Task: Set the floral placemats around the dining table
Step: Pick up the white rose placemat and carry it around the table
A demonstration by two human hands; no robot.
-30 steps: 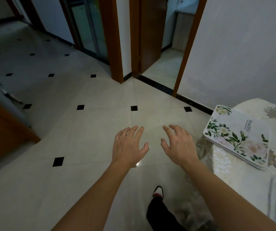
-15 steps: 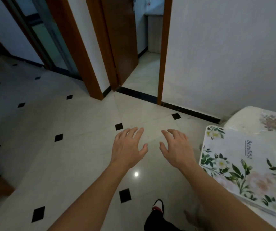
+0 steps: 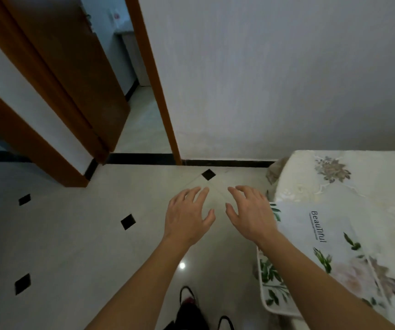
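Note:
A stack of white floral placemats (image 3: pixel 330 253), printed with green leaves, pale flowers and the word "Beautiful", lies on the corner of the dining table (image 3: pixel 368 186), which wears a cream flowered cloth. My left hand (image 3: pixel 187 217) hovers over the floor with its fingers spread and holds nothing. Just right of it, my right hand (image 3: pixel 251 215) is also spread and empty, its outer edge overlapping the stack's near left corner in the view. Whether it touches the stack I cannot tell.
A white wall runs behind the table. To the left, an orange-framed doorway (image 3: pixel 163 110) with a brown door (image 3: pixel 72 75) opens onto another room. The glossy tiled floor (image 3: pixel 77 234) with small black diamonds spreads left. My feet (image 3: pixel 191 306) show at the bottom.
The view has swung right toward the table. The placemat stack and table have come nearer and larger, and both hands, still spread and empty, now sit beside the stack.

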